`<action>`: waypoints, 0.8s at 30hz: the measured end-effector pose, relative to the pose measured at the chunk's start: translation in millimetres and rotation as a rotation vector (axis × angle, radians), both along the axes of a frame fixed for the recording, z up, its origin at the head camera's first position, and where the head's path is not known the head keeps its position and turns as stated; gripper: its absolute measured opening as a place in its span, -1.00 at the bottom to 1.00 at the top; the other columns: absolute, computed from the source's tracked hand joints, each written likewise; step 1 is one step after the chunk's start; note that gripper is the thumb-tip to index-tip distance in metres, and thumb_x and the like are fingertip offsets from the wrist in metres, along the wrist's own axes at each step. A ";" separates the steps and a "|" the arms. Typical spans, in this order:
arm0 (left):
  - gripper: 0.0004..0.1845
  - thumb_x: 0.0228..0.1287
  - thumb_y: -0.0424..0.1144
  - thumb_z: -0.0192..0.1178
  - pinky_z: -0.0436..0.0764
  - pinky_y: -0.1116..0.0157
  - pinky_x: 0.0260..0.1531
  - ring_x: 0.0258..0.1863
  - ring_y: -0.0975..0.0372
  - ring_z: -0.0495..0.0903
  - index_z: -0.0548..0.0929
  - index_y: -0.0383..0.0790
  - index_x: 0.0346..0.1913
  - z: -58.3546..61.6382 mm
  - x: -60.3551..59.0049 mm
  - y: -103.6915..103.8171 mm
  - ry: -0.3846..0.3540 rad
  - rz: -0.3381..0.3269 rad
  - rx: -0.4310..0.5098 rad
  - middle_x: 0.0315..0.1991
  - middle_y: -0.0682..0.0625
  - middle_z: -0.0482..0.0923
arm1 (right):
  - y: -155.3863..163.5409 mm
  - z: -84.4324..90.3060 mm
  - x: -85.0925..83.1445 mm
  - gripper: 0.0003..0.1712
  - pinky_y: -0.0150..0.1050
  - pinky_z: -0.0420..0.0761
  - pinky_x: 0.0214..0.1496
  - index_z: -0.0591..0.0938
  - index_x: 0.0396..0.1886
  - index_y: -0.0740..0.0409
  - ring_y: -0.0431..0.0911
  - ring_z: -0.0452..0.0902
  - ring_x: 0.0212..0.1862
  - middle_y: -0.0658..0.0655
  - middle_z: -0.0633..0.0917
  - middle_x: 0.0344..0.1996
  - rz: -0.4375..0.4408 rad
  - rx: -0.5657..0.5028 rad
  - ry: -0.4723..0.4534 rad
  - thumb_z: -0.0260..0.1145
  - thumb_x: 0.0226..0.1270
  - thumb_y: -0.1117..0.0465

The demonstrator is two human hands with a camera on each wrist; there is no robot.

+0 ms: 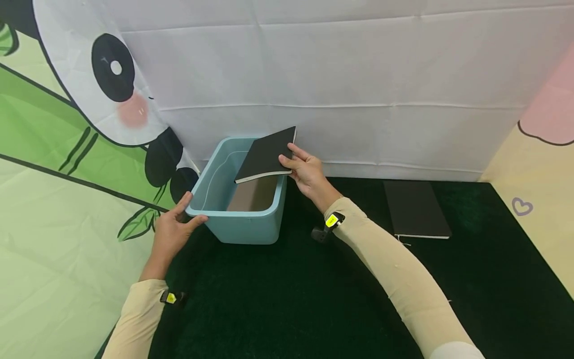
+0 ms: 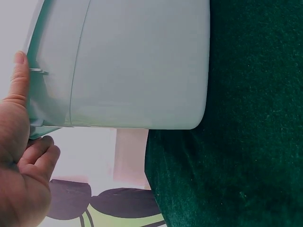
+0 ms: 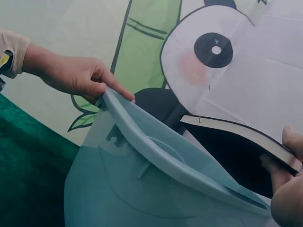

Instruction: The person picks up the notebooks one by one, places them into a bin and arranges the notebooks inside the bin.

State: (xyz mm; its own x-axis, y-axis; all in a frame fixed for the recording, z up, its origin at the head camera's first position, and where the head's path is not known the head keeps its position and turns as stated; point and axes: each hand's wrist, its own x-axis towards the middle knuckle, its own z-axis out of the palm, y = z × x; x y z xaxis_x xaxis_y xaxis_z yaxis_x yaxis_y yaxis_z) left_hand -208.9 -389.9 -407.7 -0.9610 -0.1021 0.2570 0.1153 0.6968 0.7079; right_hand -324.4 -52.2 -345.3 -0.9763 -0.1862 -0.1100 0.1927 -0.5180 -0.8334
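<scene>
A light blue plastic bin stands on dark green cloth against the back wall. At its near left corner my left hand grips the rim, with the thumb along the front side in the left wrist view. My right hand pinches a black notebook by its right edge, thumb on one cover and fingers on the other. That notebook is tilted over the bin's opening, its pale page edges showing. Below it, a flat greyish-brown surface shows inside the bin; what it is I cannot tell.
Another black notebook lies flat on the green cloth to the right, a thin ribbon poking out near its lower left corner. White fabric hangs behind. A printed panda cloth rises along the left side.
</scene>
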 end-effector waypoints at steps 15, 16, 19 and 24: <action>-0.09 0.26 0.08 0.40 0.38 -0.16 0.32 0.47 -0.16 0.29 0.19 0.06 0.59 1.5 1.3 -0.5 0.005 0.004 -0.004 0.58 0.01 0.10 | -35.5 -2.1 -5.8 -0.28 -0.18 0.50 0.38 0.52 0.44 0.10 -0.18 0.68 0.06 0.17 0.30 0.56 0.078 0.141 -0.018 0.46 0.27 0.43; -0.09 0.25 0.08 0.40 0.38 -0.15 0.32 0.47 -0.16 0.29 0.19 0.06 0.58 1.3 1.3 -0.6 0.004 0.005 -0.003 0.58 0.01 0.11 | -37.3 -1.7 -6.1 -0.28 -0.15 0.47 0.41 0.53 0.43 0.09 -0.15 0.67 0.11 0.16 0.32 0.55 0.079 0.152 -0.025 0.47 0.27 0.42; -0.09 0.25 0.09 0.41 0.39 -0.15 0.32 0.47 -0.16 0.30 0.21 0.05 0.58 0.3 1.2 -0.7 0.004 0.002 -0.001 0.57 0.00 0.13 | -42.0 -0.4 -6.9 -0.31 -0.12 0.47 0.42 0.57 0.39 0.08 -0.12 0.66 0.17 0.17 0.34 0.53 0.076 0.177 -0.042 0.49 0.25 0.42; -0.09 0.24 0.08 0.41 0.40 -0.15 0.30 0.46 -0.16 0.31 0.21 0.03 0.57 0.4 2.0 -0.4 0.010 -0.002 0.004 0.56 0.00 0.14 | -48.9 0.8 -7.0 -0.32 -0.22 0.55 0.26 0.58 0.39 0.08 -0.22 0.60 -0.15 0.18 0.38 0.51 0.074 0.239 -0.036 0.49 0.26 0.38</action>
State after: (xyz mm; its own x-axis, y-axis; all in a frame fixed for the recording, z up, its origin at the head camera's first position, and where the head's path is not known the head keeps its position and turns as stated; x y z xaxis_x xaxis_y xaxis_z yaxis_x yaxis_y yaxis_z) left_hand -206.8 -390.2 -407.3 -0.9585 -0.1011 0.2666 0.1242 0.6935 0.7096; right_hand -331.4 -101.1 -344.5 -0.9556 -0.2217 -0.1940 0.2547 -0.2904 -0.9224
